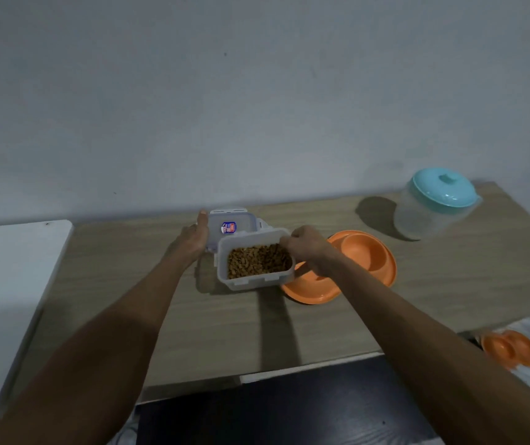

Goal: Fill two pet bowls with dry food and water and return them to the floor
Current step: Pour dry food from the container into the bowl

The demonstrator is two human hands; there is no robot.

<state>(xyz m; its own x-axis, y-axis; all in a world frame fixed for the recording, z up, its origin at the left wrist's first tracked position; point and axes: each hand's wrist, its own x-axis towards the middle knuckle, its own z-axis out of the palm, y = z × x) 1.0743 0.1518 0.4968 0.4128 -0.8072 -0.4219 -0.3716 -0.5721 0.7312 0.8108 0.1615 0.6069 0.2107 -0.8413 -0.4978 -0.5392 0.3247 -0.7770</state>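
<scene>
A clear plastic food container (251, 282) full of brown dry kibble (257, 261) stands on the wooden table (321, 329). My right hand (308, 248) grips its right rim. Behind it lies the container's lid (230, 228), bearing a blue and red sticker, and my left hand (194, 240) rests flat against the lid's left side. An orange double pet bowl (369, 261) with both wells bare sits just right of the container, partly under my right wrist. A second orange double bowl (510, 348) lies on the floor at the lower right.
A clear jug with a teal lid (433, 207) stands at the table's back right. A white surface (7, 284) adjoins the table on the left. A grey wall rises right behind the table. Dark floor (289, 412) lies below the near edge.
</scene>
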